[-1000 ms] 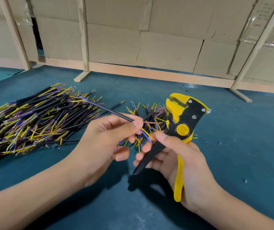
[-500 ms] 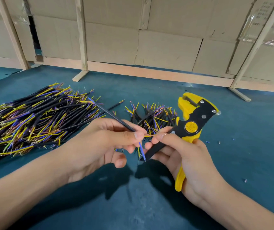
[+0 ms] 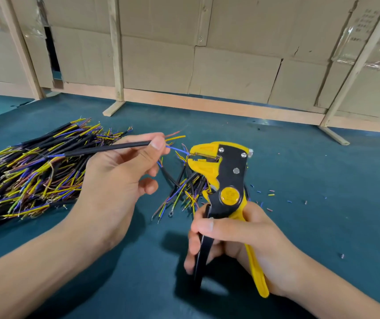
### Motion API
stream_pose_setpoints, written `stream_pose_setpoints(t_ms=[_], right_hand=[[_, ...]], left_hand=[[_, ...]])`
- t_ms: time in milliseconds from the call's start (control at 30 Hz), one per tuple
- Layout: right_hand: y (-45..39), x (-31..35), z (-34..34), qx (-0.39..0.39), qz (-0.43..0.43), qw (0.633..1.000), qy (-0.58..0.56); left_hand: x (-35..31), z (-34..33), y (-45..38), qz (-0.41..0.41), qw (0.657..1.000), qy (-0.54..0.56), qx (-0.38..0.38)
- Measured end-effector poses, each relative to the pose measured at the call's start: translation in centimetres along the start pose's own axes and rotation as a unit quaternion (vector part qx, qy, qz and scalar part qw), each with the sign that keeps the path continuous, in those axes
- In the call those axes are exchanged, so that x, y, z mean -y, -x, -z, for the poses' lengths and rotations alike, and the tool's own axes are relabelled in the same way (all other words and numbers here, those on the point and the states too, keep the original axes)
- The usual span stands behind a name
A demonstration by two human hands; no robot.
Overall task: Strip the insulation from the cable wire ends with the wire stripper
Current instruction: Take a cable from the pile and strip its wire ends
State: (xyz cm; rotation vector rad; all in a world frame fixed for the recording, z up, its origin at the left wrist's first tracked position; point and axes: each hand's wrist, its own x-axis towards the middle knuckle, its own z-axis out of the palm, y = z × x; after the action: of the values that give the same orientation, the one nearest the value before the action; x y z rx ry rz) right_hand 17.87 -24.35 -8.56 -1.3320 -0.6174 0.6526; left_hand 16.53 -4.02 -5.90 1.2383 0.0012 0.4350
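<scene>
hands work apart: left hand [image 3: 117, 178] pinches a black cable [image 3: 106, 148], feeding its blue wire [image 3: 177, 150] into the wire stripper [image 3: 221, 171] mouth, right hand [image 3: 237, 238] gripping its handles to squeeze.

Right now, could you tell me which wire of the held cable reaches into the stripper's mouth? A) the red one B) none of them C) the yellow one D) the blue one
D: the blue wire runs from the left hand into the mouth of the wire stripper, while the yellow wire splays upward, clear of it.
</scene>
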Motion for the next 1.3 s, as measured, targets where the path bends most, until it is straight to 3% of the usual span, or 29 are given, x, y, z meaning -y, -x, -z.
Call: stream_pose_setpoints(t_ms=[333,633,900,1033,1133,1200,1233,1300], right_hand=[[0.3,0.4,-0.4,0.010,0.003,1.000,0.016],[0.2,0.3,-1.7,-0.127,-0.013,0.992,0.010],[0.2,0.0,-2.4,-0.203,0.011,0.978,0.034],[0.3,-0.1,-2.6,-0.237,0.015,0.971,0.040],[0.4,0.1,-2.2,-0.276,0.038,0.960,-0.034],[0.1,0.1,-2.1,-0.274,0.037,0.958,-0.071],[-0.1,0.0,-2.2,-0.265,0.038,0.961,-0.066],[-0.6,-0.1,-2.5,-0.255,0.041,0.965,-0.052]], left_hand=[[0.4,-1.1,1.2,-0.114,0.990,-0.077,0.000],[0.3,-1.6,1.9,-0.156,0.979,-0.128,-0.014],[0.1,-2.6,0.6,0.002,0.999,-0.023,-0.033],[0.0,-3.7,0.0,0.043,0.999,0.010,-0.032],[-1.8,-0.5,-3.2,0.018,0.987,-0.019,-0.156],[-3.5,1.6,-5.1,0.008,0.975,0.025,-0.219],[-3.9,1.8,-5.4,0.017,0.981,0.019,-0.191],[-3.6,0.7,-5.3,0.027,0.990,-0.122,-0.059]])
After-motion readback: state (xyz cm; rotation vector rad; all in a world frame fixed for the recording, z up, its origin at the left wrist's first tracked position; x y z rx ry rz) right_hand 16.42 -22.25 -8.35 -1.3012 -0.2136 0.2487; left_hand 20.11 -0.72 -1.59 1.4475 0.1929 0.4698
